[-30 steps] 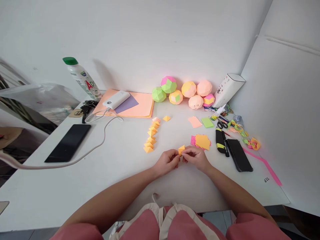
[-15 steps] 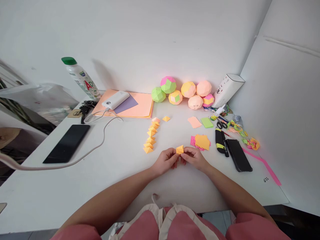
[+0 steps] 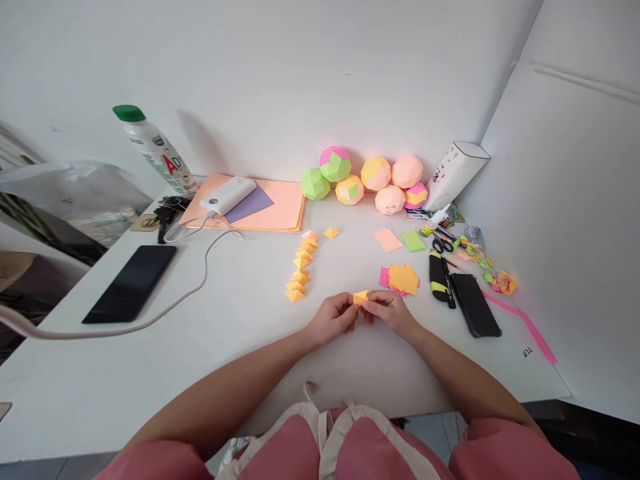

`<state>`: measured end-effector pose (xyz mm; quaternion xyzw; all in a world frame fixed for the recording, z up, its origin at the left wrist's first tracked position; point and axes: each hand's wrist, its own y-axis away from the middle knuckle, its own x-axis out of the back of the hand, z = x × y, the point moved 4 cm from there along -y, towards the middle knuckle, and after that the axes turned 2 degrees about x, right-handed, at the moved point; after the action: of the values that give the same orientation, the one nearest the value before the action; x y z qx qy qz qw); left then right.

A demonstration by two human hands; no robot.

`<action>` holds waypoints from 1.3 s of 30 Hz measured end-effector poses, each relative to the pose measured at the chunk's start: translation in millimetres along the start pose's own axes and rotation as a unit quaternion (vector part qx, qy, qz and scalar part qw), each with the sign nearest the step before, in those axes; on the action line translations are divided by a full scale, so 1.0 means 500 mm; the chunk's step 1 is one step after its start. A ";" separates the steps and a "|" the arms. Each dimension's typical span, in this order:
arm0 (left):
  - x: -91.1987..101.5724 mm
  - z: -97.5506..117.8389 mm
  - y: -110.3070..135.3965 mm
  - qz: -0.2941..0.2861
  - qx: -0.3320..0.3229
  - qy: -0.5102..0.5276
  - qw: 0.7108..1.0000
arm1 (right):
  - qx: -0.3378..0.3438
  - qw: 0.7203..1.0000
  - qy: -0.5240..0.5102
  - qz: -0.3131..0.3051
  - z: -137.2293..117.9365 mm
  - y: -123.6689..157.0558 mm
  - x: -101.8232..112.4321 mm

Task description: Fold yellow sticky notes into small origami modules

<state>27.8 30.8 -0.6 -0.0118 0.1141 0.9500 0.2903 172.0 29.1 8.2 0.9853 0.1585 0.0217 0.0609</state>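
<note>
Presently, folded orange piece [image 3: 361,297]: held between both hands, over the near middle of the white table [image 3: 245,293]; whether it is lifted clear of the surface cannot be told.
Left hand [image 3: 330,322]: thumb and forefinger are drawn into a narrow pinch on the piece's left edge; the other fingers are curled beneath.
Right hand [image 3: 396,312]: the right edge is pinched likewise, thumb laid toward the near corner; the fingertips behind are hidden.
Creases: could be skewed if the two pinches were pulled unevenly, since only small margins are gripped.
Flaps: might be sprung open if one pinch were relaxed too soon, folded paper being inclined to lift.
Corners: could be blunted or torn by too hard a squeeze on so small a piece.
Row of folded pieces [image 3: 301,263]: laid overlapping beyond the left hand; its order could be upset by a knock from the knuckles.
Single folded piece [image 3: 331,233]: set apart beside the row's far end, and judged less exposed.
Orange notes [image 3: 404,279]: stacked raggedly over pink notes [image 3: 384,277], near the right hand; they could be scattered by a careless reach.
Cable [image 3: 207,257]: looped well to the left; if snagged, the power bank [image 3: 227,195] could be dragged.
</note>
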 end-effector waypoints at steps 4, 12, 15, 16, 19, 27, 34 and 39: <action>-0.003 -0.007 -0.003 0.007 0.001 -0.013 1.000 | -0.016 1.000 0.016 0.008 0.007 0.000 -0.001; -0.009 0.001 -0.005 -0.013 -0.007 -0.047 0.999 | -0.007 0.995 0.104 -0.004 0.003 0.004 -0.006; -0.008 0.004 -0.004 -0.014 -0.001 -0.037 0.999 | -0.007 0.996 0.092 -0.013 0.005 0.004 -0.003; -0.007 0.004 -0.004 -0.015 0.002 -0.033 0.999 | -0.010 0.996 0.083 -0.015 0.007 0.003 -0.002; -0.005 0.004 -0.003 -0.017 0.002 -0.021 1.000 | -0.012 0.998 0.065 -0.022 0.008 0.002 0.002; 0.004 -0.004 -0.001 -0.006 -0.001 0.005 1.000 | -0.013 0.999 0.033 -0.022 0.008 -0.001 0.004; 0.003 0.002 0.004 -0.008 -0.017 0.057 0.998 | -0.012 0.999 0.035 -0.032 0.008 0.000 0.000; 0.000 0.002 0.001 -0.006 -0.031 0.116 0.993 | -0.005 0.998 0.056 -0.038 0.000 0.000 -0.008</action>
<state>27.6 30.8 0.3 -0.1319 0.1171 0.9437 0.2799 168.3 27.7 8.0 0.9755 0.1985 0.0752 0.0578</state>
